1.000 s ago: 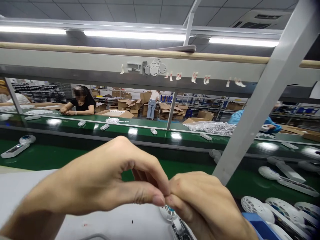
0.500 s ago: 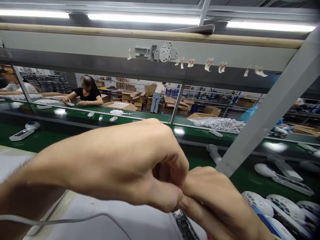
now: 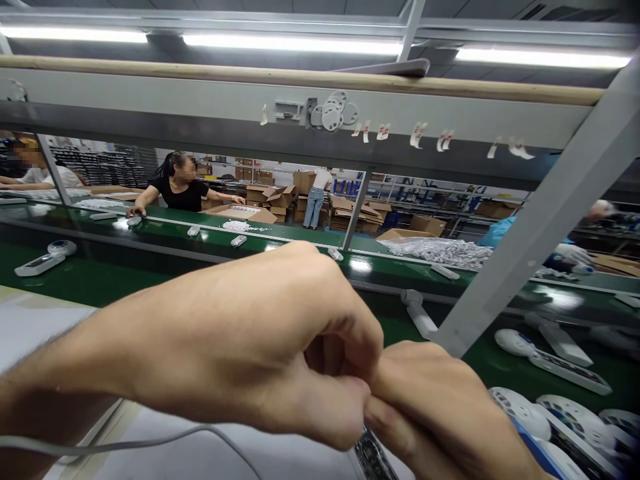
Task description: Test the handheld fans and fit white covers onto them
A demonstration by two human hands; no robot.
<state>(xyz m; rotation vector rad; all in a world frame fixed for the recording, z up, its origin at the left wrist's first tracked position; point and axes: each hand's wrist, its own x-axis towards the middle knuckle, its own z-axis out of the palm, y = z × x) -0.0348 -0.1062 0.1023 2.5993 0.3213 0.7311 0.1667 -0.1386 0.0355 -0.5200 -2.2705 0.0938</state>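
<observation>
My left hand point(image 3: 280, 340) arches over the work with thumb and forefinger closed in a pinch. What it pinches, if anything, is hidden behind the fingers. Touching it, my right hand point(image 3: 445, 407) is closed around an open handheld fan, fingertips out of sight. Only part of the fan's handle point(image 3: 374, 455) shows below both hands, with a dark circuit board inside. A grey cable point(image 3: 150, 440) crosses the white work surface point(image 3: 280, 457) under my left wrist.
Several white fans point(image 3: 520, 410) sit by a blue bin edge point(image 3: 543, 457) at right. More fans point(image 3: 565, 370) lie on the green conveyor point(image 3: 107, 283). A slanted metal post point(image 3: 525, 220) rises at right. Across the line, a co-worker point(image 3: 180, 190) sits reaching out both arms.
Both hands stay together, shifted slightly right and down in the picture. The fans on the near belt appear slightly further left. The co-worker opposite has turned and stretched an arm out sideways.
</observation>
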